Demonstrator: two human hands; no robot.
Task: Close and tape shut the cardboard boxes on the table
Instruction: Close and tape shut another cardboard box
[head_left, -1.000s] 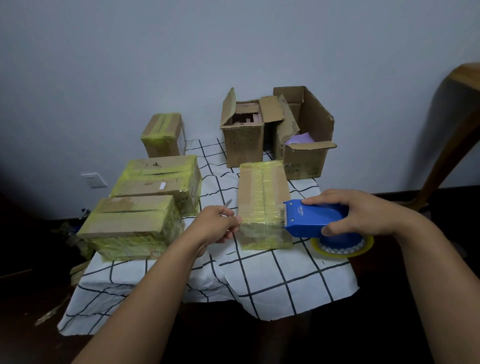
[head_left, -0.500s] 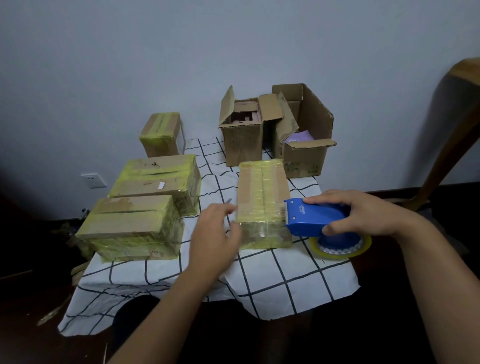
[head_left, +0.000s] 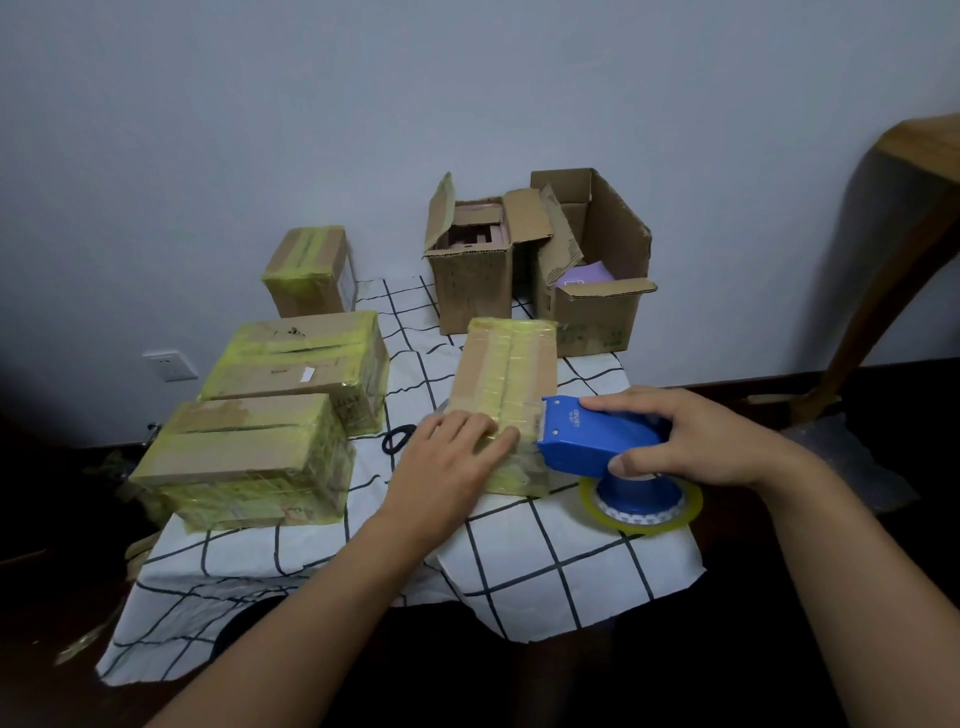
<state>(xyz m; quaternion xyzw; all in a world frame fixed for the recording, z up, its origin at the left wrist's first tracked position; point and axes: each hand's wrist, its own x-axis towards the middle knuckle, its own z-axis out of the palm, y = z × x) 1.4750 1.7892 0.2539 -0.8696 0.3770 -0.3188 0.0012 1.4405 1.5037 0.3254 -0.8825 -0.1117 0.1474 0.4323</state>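
Observation:
A closed cardboard box (head_left: 506, 366) wrapped in yellowish tape lies in the middle of the table. My left hand (head_left: 449, 457) lies flat on its near end with straight fingers. My right hand (head_left: 691, 436) grips a blue tape dispenser (head_left: 592, 439), whose front edge sits against the box's near right side; its roll of yellowish tape (head_left: 641, 506) hangs below. Two open cardboard boxes (head_left: 475, 270) (head_left: 592, 280) stand at the back with flaps up, the right one showing something purple inside.
Three taped boxes (head_left: 244, 457) (head_left: 301, 364) (head_left: 309, 270) sit along the left on the white black-grid tablecloth (head_left: 545, 566). Black-handled scissors (head_left: 397, 439) lie between the boxes. A wooden furniture leg (head_left: 893, 265) stands at the right. Dark floor surrounds the table.
My left hand let go of the scissors, which now lie on the cloth, and moved right onto the box's near end. My right hand with the dispenser stayed put.

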